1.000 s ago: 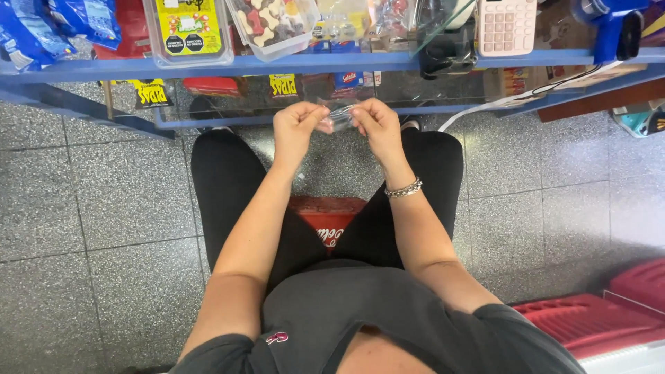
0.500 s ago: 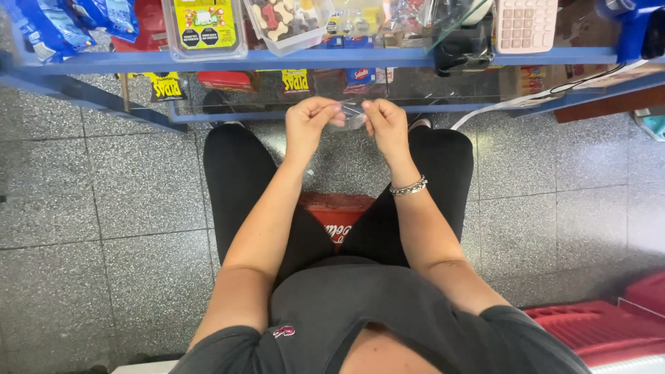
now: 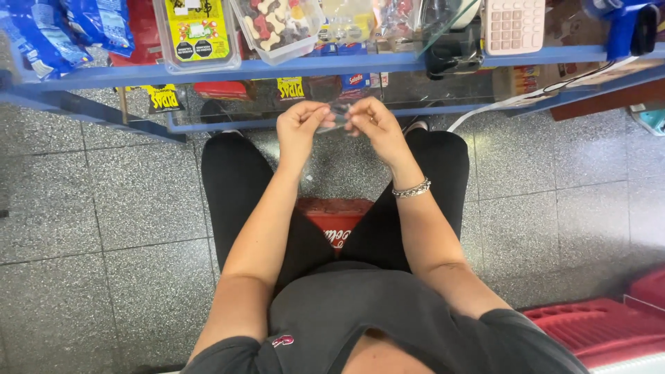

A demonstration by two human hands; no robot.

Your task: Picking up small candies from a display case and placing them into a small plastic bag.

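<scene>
My left hand (image 3: 299, 125) and my right hand (image 3: 374, 125) are raised together in front of me, above my knees. Both pinch a small clear plastic wrapper (image 3: 339, 115) between their fingertips. What is inside the wrapper is too small to tell. A silver bracelet (image 3: 411, 188) circles my right wrist. I am seated on a red crate (image 3: 335, 216), wearing black trousers and a dark grey shirt.
A blue-framed glass counter (image 3: 291, 66) stands just beyond my hands, holding clear tubs of sweets (image 3: 278, 25), blue snack bags (image 3: 41, 28) and a pink calculator (image 3: 514, 25). A black card terminal (image 3: 450, 52) sits beside it. Red crates (image 3: 596, 329) lie at right on the grey tiled floor.
Both hands stay pinched on the wrapper and have shifted slightly forward, towards the counter edge. The camera view has drifted a little.
</scene>
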